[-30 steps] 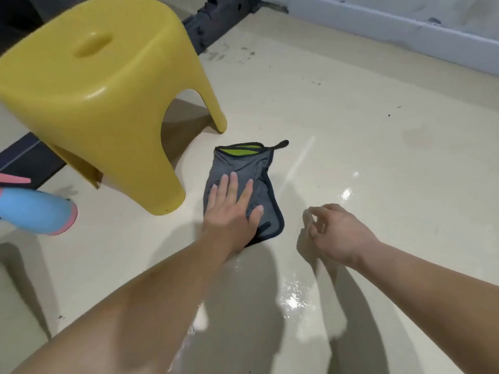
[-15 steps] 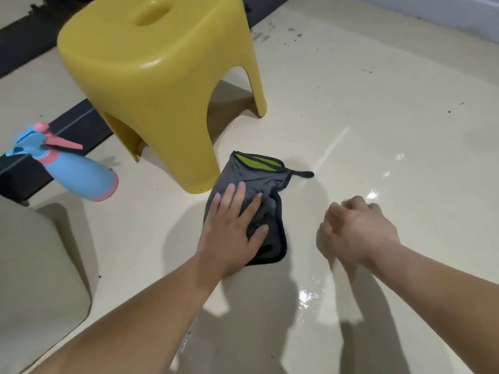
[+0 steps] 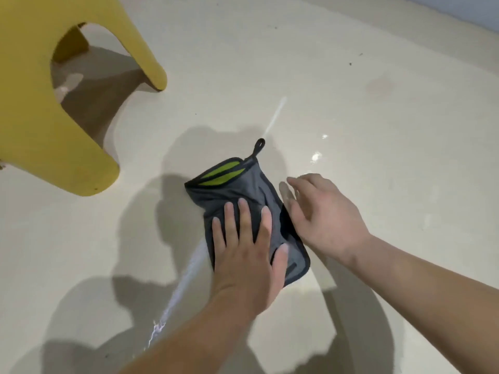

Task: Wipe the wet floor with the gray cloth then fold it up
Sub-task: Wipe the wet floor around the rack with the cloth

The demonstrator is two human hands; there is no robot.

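The gray cloth [image 3: 232,188] lies folded on the glossy cream floor, with a green inner side showing at its far end and a small black loop [image 3: 259,145] beyond that. My left hand [image 3: 248,247] presses flat on the near half of the cloth, fingers spread. My right hand [image 3: 321,214] hovers at the cloth's right edge, fingers loosely apart and holding nothing; whether it touches the cloth I cannot tell. Wet shine shows on the floor [image 3: 316,157] to the right of the cloth and in a streak [image 3: 183,287] at the lower left.
A yellow plastic stool [image 3: 54,136] stands at the upper left, its nearest leg a short way from the cloth. A pale wall base [image 3: 475,20] runs along the upper right corner. Dark specks dot the far floor.
My right hand has opened from a loose fist and moved left to the cloth's right edge. The cloth and my left hand have shifted right, away from the stool. The blue spray bottle has left the view.
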